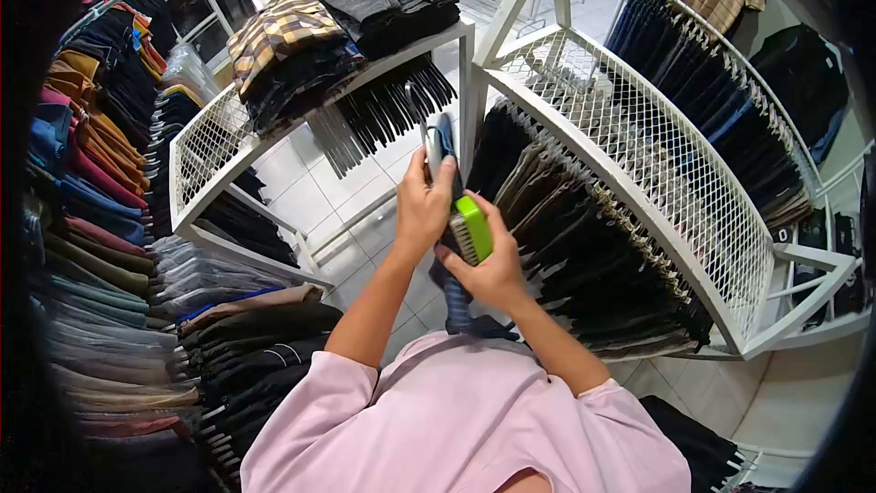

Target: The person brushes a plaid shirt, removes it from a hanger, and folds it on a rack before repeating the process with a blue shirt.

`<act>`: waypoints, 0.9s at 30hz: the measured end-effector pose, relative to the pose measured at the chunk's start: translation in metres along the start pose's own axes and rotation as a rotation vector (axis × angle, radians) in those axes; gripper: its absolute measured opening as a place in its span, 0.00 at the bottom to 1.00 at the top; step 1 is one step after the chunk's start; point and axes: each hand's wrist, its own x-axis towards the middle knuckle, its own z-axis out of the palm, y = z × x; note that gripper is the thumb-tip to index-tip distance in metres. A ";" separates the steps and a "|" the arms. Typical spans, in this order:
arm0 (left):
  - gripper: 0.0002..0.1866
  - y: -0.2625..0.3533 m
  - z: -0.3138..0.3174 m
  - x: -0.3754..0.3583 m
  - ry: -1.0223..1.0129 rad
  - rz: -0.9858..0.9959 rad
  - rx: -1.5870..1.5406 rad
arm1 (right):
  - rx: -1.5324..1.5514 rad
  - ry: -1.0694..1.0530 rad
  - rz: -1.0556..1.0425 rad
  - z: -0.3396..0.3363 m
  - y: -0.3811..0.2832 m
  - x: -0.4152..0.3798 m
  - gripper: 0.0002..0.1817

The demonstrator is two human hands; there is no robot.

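Note:
A green brush (474, 226) with pale bristles is gripped in my right hand (491, 267). Its bristle side faces left, against or very close to a dark blue garment (456, 297). My left hand (425, 202) pinches the upper part of that garment, where lighter blue, denim-like cloth shows above the fingers. The garment is seen nearly edge-on and hangs down in front of my pink shirt, so its kind is hard to tell. My right hand partly covers its middle.
Folded shirts (278, 36) and dark folded clothes (388, 5) lie on a white rack ahead. A white mesh-topped rack (639, 164) with dark hanging trousers (584, 256) stands close on my right. Rows of hanging clothes (100, 246) line the left. White floor tiles (333, 187) show between.

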 end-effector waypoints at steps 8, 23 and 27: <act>0.18 0.007 -0.032 -0.009 -0.131 0.007 -0.297 | -0.447 0.164 -0.594 -0.004 0.059 0.075 0.36; 0.22 0.020 -0.073 -0.022 -0.194 -0.030 -0.220 | -0.633 0.424 -0.304 -0.035 0.075 0.096 0.37; 0.22 0.011 -0.069 -0.017 -0.183 0.020 -0.308 | -0.602 0.577 -0.178 -0.076 0.124 0.123 0.34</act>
